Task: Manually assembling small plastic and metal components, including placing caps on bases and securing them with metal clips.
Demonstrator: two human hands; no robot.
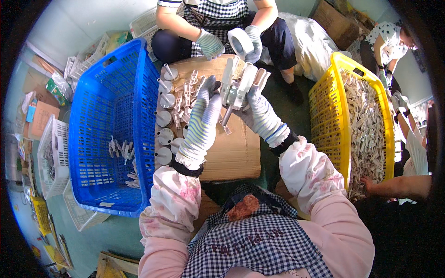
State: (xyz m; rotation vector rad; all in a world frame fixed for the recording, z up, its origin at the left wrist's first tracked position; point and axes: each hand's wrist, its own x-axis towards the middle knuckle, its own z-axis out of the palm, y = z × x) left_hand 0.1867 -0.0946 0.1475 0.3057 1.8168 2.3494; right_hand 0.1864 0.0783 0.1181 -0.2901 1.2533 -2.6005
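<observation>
Both hands, in striped knit gloves with grey fingertips, are raised over a cardboard-covered work surface (245, 160). My right hand (265, 118) is closed around a white plastic part with several long arms (238, 92) and a thin metal rod pointing down. From the other side, my left hand (204, 123) presses against the same part, its fingers close together and partly hidden. Small white plastic clips (185, 95) lie in a loose pile beyond my left hand. Along the surface's left edge stand several round white discs with upright pegs (163, 119).
At the left is a deep blue basket (140, 92) with some white parts inside. A yellow basket (330, 118) full of small pieces stands right, another person's hand (371, 186) at its near edge. Opposite sits a co-worker with gloved hands (211, 45), beside a white ring (241, 42).
</observation>
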